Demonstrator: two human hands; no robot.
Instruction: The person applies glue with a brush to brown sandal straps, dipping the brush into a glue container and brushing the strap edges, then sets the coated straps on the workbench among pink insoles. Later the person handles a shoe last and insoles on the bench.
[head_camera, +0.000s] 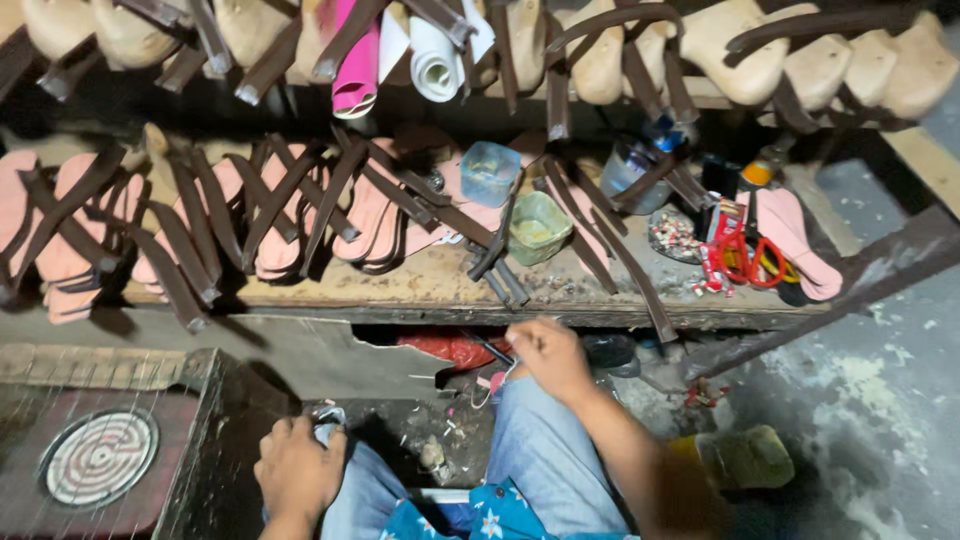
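My left hand (298, 470) rests on my left knee, fingers curled around a small pale object (327, 427) that I cannot identify. My right hand (548, 357) is raised over my right knee in blue jeans (545, 450), just below the workbench edge (420, 312), fingers pinched on something thin near a dark tool (490, 350). On the bench lie rows of pink insoles (372, 212) crossed by dark brown straps (190, 235).
A green cup (538, 228) and a clear blue container (489, 172) stand mid-bench. Red-handled scissors (745, 258) lie at the right by more pink insoles. Wooden shoe lasts (745, 50) line the upper shelf. A round heater coil (98, 457) sits bottom left.
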